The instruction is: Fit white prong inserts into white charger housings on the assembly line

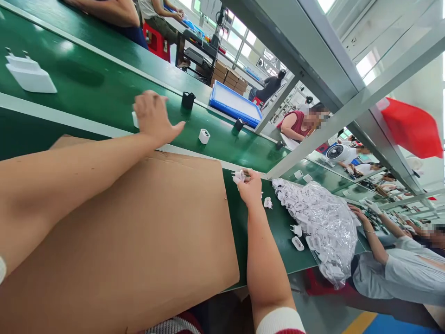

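My left hand (153,118) reaches out over the green conveyor belt (104,93), fingers closed on a small white charger part (135,119) that shows at its left edge. My right hand (248,185) rests on the green table by the cardboard sheet (139,232), fingers pinched on a small white plug part (238,176). A white charger (204,136) stands on the belt just right of my left hand. A clear bag full of white parts (323,222) lies to the right of my right hand.
A large white charger (29,74) rides the belt at far left. Black parts (188,99) and a blue tray (234,104) sit further along. Loose white parts (297,236) lie by the bag. A co-worker's hand (358,211) touches the bag. A metal frame post (281,99) rises from the table.
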Demonstrator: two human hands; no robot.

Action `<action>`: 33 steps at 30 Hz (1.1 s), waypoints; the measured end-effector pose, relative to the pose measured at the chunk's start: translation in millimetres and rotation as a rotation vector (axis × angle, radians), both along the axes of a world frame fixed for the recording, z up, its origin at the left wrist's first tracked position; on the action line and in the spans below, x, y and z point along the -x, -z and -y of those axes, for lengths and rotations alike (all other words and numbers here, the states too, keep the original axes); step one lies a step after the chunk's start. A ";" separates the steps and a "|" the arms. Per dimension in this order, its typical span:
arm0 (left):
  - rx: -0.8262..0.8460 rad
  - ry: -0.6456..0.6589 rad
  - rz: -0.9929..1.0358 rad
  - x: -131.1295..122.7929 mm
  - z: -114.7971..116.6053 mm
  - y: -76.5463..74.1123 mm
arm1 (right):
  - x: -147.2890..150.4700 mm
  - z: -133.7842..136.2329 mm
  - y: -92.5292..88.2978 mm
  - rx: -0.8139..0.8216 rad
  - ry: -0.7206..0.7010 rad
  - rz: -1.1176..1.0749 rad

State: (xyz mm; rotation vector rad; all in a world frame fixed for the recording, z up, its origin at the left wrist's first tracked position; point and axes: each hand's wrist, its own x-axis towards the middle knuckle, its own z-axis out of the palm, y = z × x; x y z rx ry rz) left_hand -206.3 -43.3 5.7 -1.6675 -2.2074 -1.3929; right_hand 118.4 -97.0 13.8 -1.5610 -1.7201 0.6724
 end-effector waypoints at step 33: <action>0.319 0.860 0.252 -77.7 134.4 27.2 | 46.3 59.0 -5.9 -0.456 -0.608 0.475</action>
